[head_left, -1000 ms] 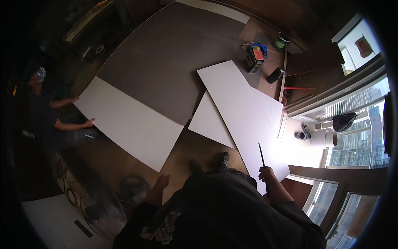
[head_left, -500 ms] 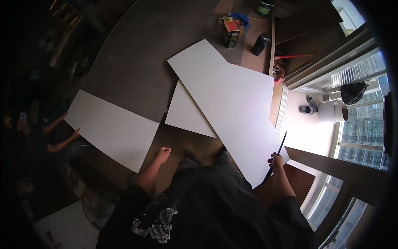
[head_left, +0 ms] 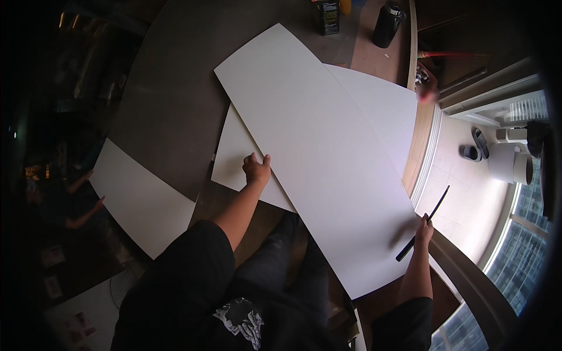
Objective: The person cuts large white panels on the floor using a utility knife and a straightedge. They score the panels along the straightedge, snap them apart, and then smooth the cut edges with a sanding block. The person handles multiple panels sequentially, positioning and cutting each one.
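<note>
The person's left hand (head_left: 256, 169) grips the near edge of a long white board (head_left: 319, 146) lying slantwise across a second white panel (head_left: 380, 105) on the brown floor (head_left: 170, 99). The right hand (head_left: 422, 228) is closed around a thin black stick (head_left: 422, 223) at the board's right edge. A dark boxy carton (head_left: 326, 13) and a black bottle (head_left: 388, 24) stand beyond.

A long panel (head_left: 319, 146) lies across a second panel (head_left: 374, 105), a third panel (head_left: 137, 199) well apart to their left
</note>
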The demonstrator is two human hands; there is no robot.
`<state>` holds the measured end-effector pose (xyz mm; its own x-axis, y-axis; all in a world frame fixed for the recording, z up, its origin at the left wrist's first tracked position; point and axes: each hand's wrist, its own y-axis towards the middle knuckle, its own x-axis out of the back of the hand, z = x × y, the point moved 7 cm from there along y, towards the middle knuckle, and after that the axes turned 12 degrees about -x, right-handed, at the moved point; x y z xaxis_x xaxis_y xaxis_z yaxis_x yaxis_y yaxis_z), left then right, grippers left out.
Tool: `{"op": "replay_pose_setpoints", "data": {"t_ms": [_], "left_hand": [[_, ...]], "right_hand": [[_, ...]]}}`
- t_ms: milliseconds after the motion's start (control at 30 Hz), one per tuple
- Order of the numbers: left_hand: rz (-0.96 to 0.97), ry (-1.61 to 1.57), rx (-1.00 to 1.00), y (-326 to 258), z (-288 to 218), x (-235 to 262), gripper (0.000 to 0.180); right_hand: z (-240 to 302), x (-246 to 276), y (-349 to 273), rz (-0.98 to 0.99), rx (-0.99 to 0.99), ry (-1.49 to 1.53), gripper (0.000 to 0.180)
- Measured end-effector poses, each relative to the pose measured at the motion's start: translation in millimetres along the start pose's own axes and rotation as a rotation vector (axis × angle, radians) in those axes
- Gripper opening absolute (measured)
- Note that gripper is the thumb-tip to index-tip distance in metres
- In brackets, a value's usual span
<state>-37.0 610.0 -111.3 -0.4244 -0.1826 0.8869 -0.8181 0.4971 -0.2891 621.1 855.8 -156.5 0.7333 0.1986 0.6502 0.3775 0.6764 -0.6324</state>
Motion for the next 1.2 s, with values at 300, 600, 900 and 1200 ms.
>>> {"op": "replay_pose_setpoints", "data": {"t_ms": [300, 600, 900, 1200], "left_hand": [[-0.055, 0.017, -0.046, 44.4, -40.8, -20.7, 0.062], [-0.165, -0.228, 0.151, 54.9, -59.8, -31.6, 0.083], [-0.139, -0.713, 0.257, 66.8, -51.4, -37.8, 0.082], [-0.077, -0.867, 0.232, 58.8, -77.1, -43.1, 0.087]], "right_hand": [[-10.2, -2.3, 0.3, -0.074, 0.028, -0.172, 0.046], [-94.1, 13.1, 13.7, -0.067, -0.04, -0.112, 0.043], [-125.3, 19.1, -5.5, -0.056, -0.077, 0.134, 0.033], [-145.5, 22.8, -0.8, -0.027, -0.042, 0.319, 0.026]]}}
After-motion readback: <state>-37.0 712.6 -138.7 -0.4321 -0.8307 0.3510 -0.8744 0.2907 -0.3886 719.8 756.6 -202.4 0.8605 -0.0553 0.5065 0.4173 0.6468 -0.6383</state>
